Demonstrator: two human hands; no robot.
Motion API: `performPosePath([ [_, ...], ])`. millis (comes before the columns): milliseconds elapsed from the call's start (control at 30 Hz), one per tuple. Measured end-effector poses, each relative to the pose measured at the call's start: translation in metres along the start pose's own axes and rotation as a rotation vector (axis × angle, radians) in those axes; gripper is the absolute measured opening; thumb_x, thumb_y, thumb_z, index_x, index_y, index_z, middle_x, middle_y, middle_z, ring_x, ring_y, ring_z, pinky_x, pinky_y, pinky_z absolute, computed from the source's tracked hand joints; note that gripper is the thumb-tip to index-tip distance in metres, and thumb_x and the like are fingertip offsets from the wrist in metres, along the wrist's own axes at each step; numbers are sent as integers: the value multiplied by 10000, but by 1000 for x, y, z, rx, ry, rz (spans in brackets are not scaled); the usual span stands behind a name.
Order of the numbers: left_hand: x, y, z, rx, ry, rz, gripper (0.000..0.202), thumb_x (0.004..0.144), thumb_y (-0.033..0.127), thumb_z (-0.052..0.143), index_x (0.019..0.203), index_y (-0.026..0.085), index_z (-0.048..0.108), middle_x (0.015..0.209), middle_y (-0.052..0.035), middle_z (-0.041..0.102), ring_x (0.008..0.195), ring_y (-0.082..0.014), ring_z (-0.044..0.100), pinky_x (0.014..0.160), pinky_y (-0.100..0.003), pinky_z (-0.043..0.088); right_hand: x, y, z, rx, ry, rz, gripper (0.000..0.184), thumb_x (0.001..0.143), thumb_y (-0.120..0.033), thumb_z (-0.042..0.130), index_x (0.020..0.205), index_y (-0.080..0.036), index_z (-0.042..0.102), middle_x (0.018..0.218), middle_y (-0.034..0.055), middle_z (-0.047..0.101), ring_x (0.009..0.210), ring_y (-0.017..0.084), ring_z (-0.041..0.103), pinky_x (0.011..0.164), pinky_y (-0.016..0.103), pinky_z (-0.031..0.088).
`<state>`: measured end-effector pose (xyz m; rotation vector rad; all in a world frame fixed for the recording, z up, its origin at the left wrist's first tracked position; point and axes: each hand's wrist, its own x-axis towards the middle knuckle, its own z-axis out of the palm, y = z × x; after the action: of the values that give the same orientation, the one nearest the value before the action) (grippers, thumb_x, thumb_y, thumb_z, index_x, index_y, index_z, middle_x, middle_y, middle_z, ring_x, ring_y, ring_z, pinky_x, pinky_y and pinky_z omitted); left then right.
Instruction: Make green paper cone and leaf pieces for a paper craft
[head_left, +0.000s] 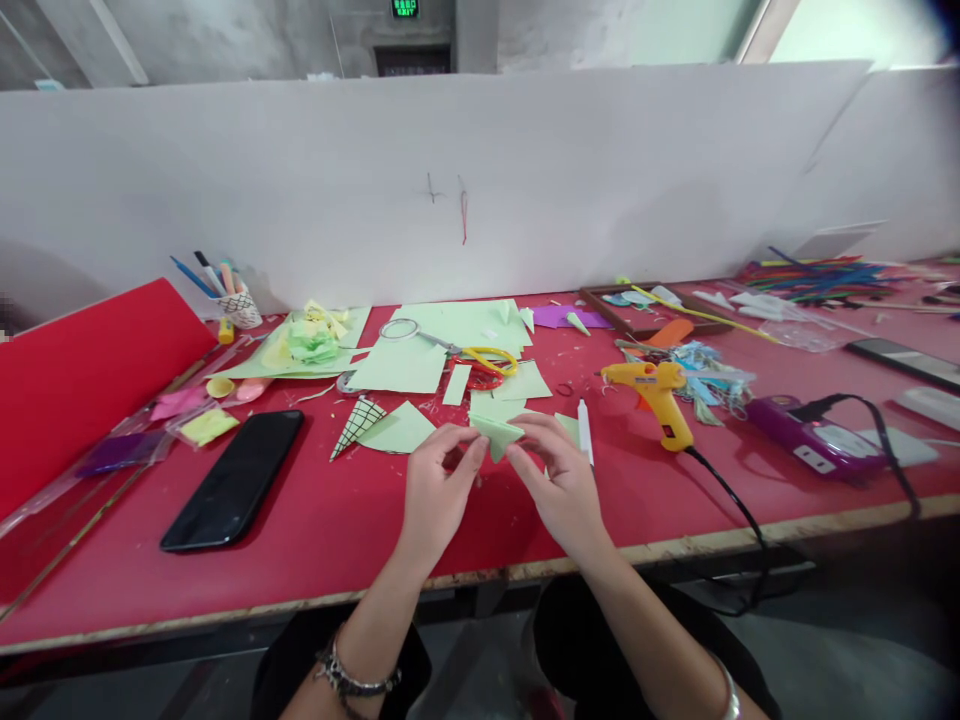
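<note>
A small piece of light green paper (pixel 498 436), folded or rolled to a point at the bottom, is held up between my two hands over the front of the red table. My left hand (pixel 444 482) pinches its left side with thumb and fingers. On its right side, the thumb and fingertips of my right hand (pixel 559 480) close on the same paper. Just left of my hands lie a flat green paper piece (pixel 397 428) and a black-and-white checked paper cone (pixel 357 426). A white marker (pixel 585 432) lies beside my right hand.
Scissors with yellow handles (pixel 491 360) rest on green paper sheets (pixel 405 360) behind my hands. A yellow glue gun (pixel 656 395) with a black cord and a purple power strip (pixel 817 437) are at right. A black phone (pixel 234 482) and red board (pixel 97 380) are at left.
</note>
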<state>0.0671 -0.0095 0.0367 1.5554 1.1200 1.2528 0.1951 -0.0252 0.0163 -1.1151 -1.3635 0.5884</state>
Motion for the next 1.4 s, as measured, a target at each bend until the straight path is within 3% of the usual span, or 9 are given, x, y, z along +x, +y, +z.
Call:
performPosePath([
  [233, 0, -2, -6, 226, -25, 119, 156, 779, 270, 512, 770, 156, 619, 752, -29, 594, 629, -121, 540, 576, -203, 414, 2, 4, -2, 91, -2, 62, 106, 769, -262, 517, 836, -202, 572, 844, 42, 548, 788, 158, 536, 702, 290, 463],
  [667, 2, 4, -18, 463, -122, 275, 158, 811, 198, 445, 816, 182, 603, 785, -34, 577, 707, -140, 532, 633, -233, 413, 2, 2, -3, -94, -45, -39, 51, 737, -161, 507, 730, -204, 532, 820, 33, 502, 819, 170, 499, 764, 314, 405],
  [900, 1, 3, -19, 577, -166, 297, 138, 803, 185, 459, 844, 191, 591, 794, -24, 562, 720, -145, 535, 641, -240, 413, 1, 0, -2, -99, -96, -74, 106, 713, -143, 520, 796, -203, 545, 887, 43, 505, 881, 180, 502, 826, 338, 389],
  [1233, 1, 2, -20, 688, -191, 324, 135, 807, 190, 453, 845, 195, 583, 769, -18, 561, 695, -145, 528, 614, -241, 403, 1, 1, -2, -90, -89, -45, 55, 728, -145, 515, 732, -200, 516, 850, 31, 489, 852, 166, 499, 799, 308, 393],
  [1400, -1, 3, -20, 764, -220, 332, 128, 807, 187, 451, 841, 185, 574, 796, -23, 558, 713, -149, 528, 616, -249, 405, 0, 1, -2, -63, -92, -73, 124, 721, -131, 516, 823, -202, 505, 870, 33, 481, 860, 166, 487, 790, 308, 397],
])
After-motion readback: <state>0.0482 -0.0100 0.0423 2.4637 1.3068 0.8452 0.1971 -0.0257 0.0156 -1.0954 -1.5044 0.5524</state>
